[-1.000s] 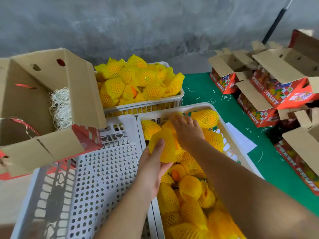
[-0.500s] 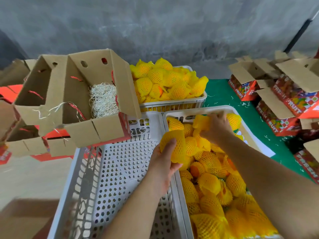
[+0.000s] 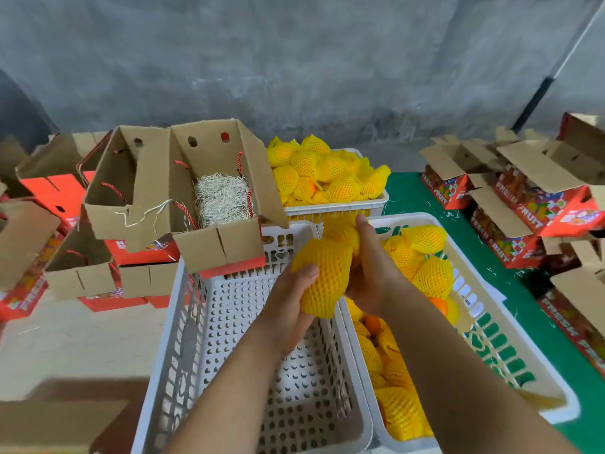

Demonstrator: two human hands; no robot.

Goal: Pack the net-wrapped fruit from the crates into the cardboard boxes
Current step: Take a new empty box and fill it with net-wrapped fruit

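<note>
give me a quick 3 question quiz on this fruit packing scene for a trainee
1. True or false: the white crate under the left hand is full of fruit.
2. What lies inside the open cardboard box: A) shredded filler B) bottles C) fruit?
3. What does the right hand hold?

Key
1. False; it holds no fruit.
2. A, the pale shredded filler.
3. A net-wrapped fruit, next to the net-wrapped fruit in the left hand.
</note>
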